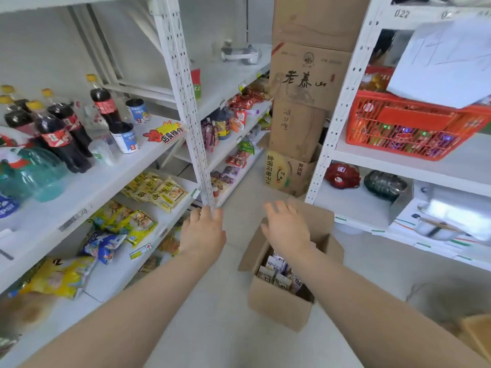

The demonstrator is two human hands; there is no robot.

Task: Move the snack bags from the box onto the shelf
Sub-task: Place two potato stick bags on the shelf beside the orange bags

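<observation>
An open cardboard box [276, 306] stands on the floor, and several small pale snack bags [279, 272] stand upright inside it. My right hand [285, 227] hovers over the box's far side, fingers spread and straight, holding nothing. My left hand [203, 231] is stretched out to the left of the box, near the foot of the white shelf post [186, 102], fingers straight and empty. The white shelf [111, 274] on the left carries yellow, green and blue snack bags on its lower levels.
Cola bottles [61, 134] and cups stand on the upper left shelf. Stacked cardboard boxes [305, 102] rise at the aisle's end. A second white rack on the right holds a red basket [409, 126], helmets and a pot. Another box corner [478, 338] shows at bottom right.
</observation>
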